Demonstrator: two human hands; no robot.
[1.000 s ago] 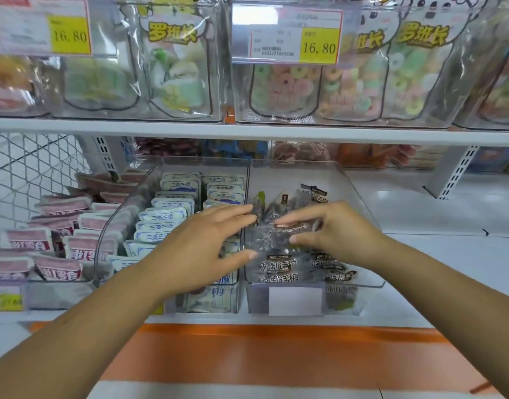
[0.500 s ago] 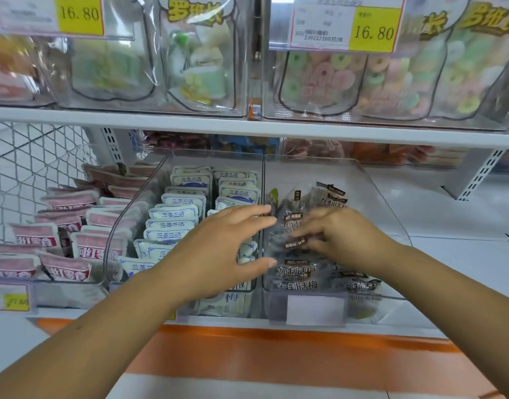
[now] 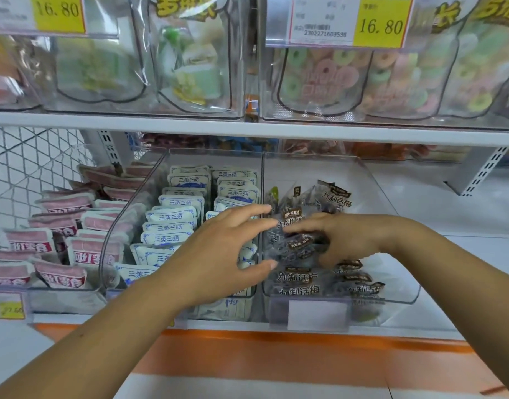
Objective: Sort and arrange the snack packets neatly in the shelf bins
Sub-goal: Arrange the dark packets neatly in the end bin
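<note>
1. Dark plum packets (image 3: 311,280): heaped loosely in the right clear bin (image 3: 397,283) on the lower shelf (image 3: 449,214).
2. Right hand (image 3: 345,240): fingers laid across the heap; whether they pinch a packet cannot be told.
3. Left hand (image 3: 218,254): fingers spread apart, holding nothing, above the wall between two bins.
4. White-and-blue packets (image 3: 172,217): stood in rows in the middle bin (image 3: 126,226).
5. Pink packets (image 3: 60,203): further left.

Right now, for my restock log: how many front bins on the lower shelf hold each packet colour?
Pink-packet bin: 1
White-and-blue-packet bin: 1
Dark-packet bin: 1
Total: 3
</note>
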